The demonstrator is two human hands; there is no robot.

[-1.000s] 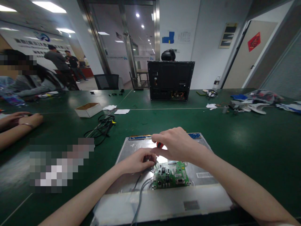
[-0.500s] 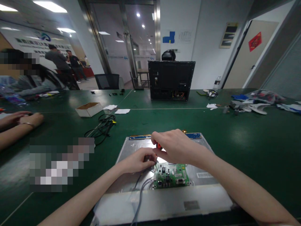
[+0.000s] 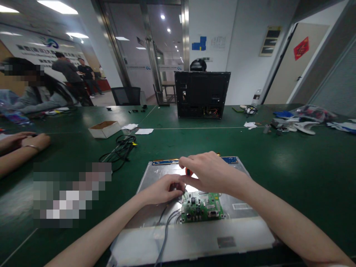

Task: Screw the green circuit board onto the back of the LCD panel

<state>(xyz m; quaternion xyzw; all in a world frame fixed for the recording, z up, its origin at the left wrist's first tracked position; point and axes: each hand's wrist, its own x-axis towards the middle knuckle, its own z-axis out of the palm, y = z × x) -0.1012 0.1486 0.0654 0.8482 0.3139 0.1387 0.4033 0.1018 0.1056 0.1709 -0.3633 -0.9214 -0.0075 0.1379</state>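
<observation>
A silvery display panel lies flat on the table in front of me, with a green circuit board on its back. Between the fingers of my right hand is a screwdriver with an orange-red handle, its thin shaft pointing down at the board's upper left corner. My left hand rests on the panel beside that corner, fingertips pinched close to the shaft; what they hold is hidden. Grey cables run from the board's left side towards me. A blue strip board lines the panel's far edge.
Beyond the panel stands a black monitor housing. Black cables, a small open box and paper scraps lie to the left. Another person's hands rest at the far left. Bags and loose parts sit at the right.
The screwdriver handle appears slightly turned in my right hand, with more of its orange end showing. My left hand holds the same place.
</observation>
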